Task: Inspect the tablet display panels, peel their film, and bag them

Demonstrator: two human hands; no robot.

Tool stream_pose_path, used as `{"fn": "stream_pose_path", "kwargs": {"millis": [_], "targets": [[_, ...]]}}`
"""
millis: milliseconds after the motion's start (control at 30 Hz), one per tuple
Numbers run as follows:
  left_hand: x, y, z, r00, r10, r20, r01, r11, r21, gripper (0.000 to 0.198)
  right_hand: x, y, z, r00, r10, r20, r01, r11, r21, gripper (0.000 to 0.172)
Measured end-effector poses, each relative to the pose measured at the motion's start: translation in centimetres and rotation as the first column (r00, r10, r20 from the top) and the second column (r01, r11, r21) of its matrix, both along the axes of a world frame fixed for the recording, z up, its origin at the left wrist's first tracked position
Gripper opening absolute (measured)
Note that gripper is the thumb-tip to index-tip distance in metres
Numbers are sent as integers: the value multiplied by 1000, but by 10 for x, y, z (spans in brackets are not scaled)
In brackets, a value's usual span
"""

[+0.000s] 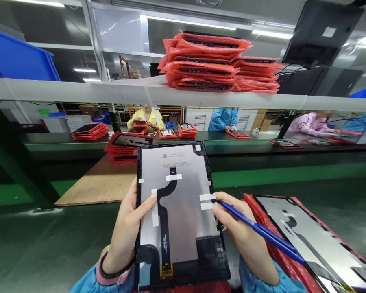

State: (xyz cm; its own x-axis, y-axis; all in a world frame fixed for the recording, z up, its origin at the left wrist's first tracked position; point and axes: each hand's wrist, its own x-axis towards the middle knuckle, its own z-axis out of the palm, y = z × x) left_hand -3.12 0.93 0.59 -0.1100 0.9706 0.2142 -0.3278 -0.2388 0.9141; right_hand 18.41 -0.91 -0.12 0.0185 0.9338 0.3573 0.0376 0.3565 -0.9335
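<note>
I hold a tablet display panel (183, 191) upright in front of me, its silver back facing me, with a black flex cable down the middle and white tape strips. My left hand (126, 232) grips its left edge, thumb resting on a tape strip. My right hand (244, 236) steadies the right edge and is closed on a blue pen (262, 232), whose tip points at the tape strips on the panel's right side.
Another panel on a red bag (311, 240) lies at my right. A wooden board (103, 183) carries a stack of red-bagged panels (126, 146). More red stacks (219, 61) sit on the shelf above. Several other workers sit across the green conveyor (293, 175).
</note>
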Motion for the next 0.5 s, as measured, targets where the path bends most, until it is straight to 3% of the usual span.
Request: {"fn": "stream_pose_path", "kwargs": {"millis": [200,333,500], "targets": [[3,-7,2,992,107,-72,-101,992,82,48,-3,2,-4,984,-111,139,106,993,44,22],[-1,-5,-1,984,110,-143,-89,985,145,41,-4,6,-4,969,-172,175,162,984,67,29],[-9,-7,-8,919,206,-335,-114,955,275,12,-2,13,-6,986,-169,10,169,985,19,25]]}}
